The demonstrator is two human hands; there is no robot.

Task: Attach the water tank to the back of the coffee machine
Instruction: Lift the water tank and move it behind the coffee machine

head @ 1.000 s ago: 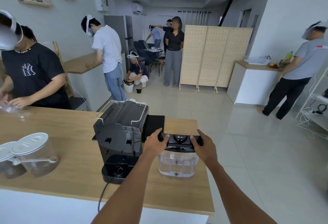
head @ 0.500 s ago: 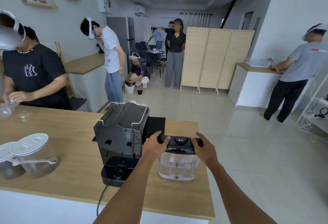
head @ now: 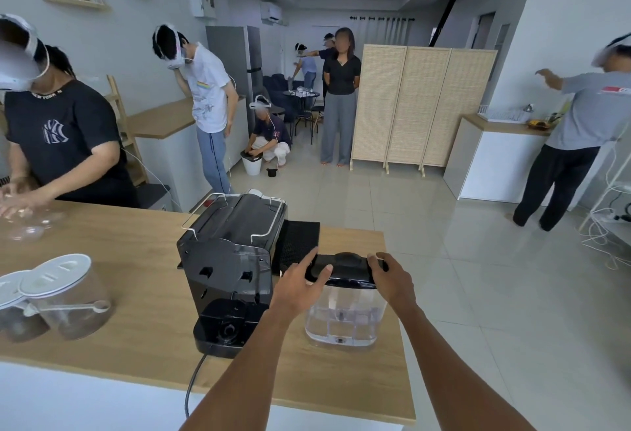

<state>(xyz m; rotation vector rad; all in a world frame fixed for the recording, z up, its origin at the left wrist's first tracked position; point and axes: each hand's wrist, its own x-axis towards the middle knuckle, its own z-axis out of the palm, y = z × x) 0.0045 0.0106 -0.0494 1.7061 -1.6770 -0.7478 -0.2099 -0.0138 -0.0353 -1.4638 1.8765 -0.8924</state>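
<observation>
water tank (head: 345,314): clear plastic body, black lid (head: 343,268) on top; stands on the wooden table (head: 136,259) near its right edge, just beside the coffee machine, to its right, not attached to it.

coffee machine (head: 228,259): black, its back turned toward the wearer; two slots show in the rear panel, and a low black base with a round fitting juts out at the bottom. wire rails run along its top. a black cord (head: 193,382) leaves the base and drops over the near table edge.

left hand (head: 300,285): clamped on the left end of the tank lid, thumb across the top, fingers reaching over the far side.

right hand (head: 392,280): clamped on the right end of the lid, fingers curled over its top.

black tray (head: 297,244): lies flat on the table behind the tank, beside the machine.

two clear canisters (head: 65,297): white lids, at the left of the table, a spoon-like piece on the nearer one.

room beyond: several people wearing headsets, a folding screen (head: 423,106), tiled floor.
</observation>
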